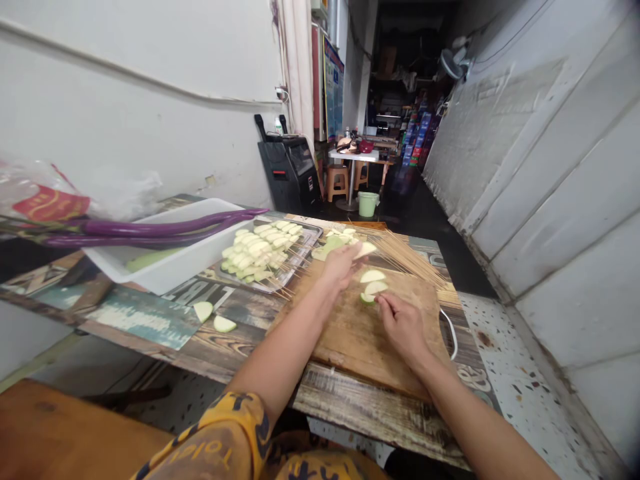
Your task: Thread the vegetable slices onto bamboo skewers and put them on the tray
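A pale half-moon vegetable slice is held in my left hand, above the far part of the wooden cutting board. My right hand is closed in a pinch over the board, its fingertips at the edge of several green-rimmed slices in a short row. Whatever lies inside that pinch is hidden. Beyond my left hand is a small heap of pale slices. Thin bamboo skewers lie in a loose bundle behind the board, to the right.
Left of the board, a metal tray holds skewered slices. Long purple eggplants rest across a white plastic tub. Two loose slices lie near the table's front edge. A white board handle sticks out at right.
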`<state>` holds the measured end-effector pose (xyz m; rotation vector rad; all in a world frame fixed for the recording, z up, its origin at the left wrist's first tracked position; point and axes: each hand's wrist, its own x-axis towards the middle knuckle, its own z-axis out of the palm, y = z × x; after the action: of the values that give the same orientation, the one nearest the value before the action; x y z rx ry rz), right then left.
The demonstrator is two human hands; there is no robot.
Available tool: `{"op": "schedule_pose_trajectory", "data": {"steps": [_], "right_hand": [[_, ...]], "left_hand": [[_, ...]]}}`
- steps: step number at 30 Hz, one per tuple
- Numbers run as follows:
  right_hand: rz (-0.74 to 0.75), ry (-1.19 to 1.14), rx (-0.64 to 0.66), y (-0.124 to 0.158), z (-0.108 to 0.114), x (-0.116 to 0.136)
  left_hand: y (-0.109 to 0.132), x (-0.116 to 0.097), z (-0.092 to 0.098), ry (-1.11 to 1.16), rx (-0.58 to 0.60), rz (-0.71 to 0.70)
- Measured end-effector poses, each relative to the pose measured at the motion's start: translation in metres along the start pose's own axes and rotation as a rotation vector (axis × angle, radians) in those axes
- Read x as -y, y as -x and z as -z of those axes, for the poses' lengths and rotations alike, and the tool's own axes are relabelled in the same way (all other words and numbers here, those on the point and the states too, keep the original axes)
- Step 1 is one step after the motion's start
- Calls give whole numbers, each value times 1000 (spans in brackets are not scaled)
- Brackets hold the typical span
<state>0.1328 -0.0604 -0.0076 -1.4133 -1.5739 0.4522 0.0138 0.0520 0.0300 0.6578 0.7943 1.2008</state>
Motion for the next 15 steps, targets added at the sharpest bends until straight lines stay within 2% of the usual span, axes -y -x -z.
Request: {"op": "schedule_pose_trajectory", "data": {"steps": [2,3,8,10,12,15], "right_hand": [[7,42,-30,2,-1,1],[-32,-24,-14,3,-1,3],[-461,-812,184,2,-2,14],[-535,-1003,228,0,0,16],[-544,-1014,228,-3,1,14],[-454,-773,135,-6,2,3]], "left_hand": [[1,4,-2,11,-23,-21],[0,5,-3,31,-22,-15],[-4,8,-3,178,41,95],[-3,8,-3,192,51,130],[-1,10,-6,169,54,138],[5,17,-12,115,68,112]]}}
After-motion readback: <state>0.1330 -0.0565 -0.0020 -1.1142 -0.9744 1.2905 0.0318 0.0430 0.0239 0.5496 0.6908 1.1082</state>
